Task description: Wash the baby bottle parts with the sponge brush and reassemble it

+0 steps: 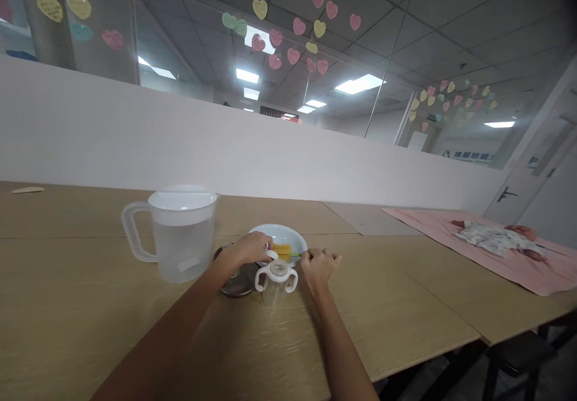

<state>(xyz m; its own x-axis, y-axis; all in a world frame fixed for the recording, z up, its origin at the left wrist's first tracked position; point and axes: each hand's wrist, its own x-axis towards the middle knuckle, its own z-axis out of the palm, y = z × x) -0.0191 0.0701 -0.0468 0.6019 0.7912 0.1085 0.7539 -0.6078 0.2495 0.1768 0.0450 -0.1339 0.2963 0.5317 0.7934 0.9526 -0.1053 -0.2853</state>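
Observation:
My left hand [252, 248] is closed on a small white plastic ring-shaped part [271, 255], just above the bottle. My right hand [319, 267] grips a thin green stick [296, 255] that points left over the bowl; its far end is hard to make out. Between my hands stands a clear baby bottle [274, 290] with two white handles, upright and without a lid. Behind it is a white bowl [276, 230] with a yellow sponge-like block [283, 251] inside. A dark round metal lid [237, 285] lies left of the bottle, partly under my left forearm.
A large translucent jug [183, 251] with liquid in it stands on the left of the wooden table [387, 329]. On the right, a baby doll [496, 238] lies on a pink cloth [536, 278]. A white wall [270, 160] rises behind the table.

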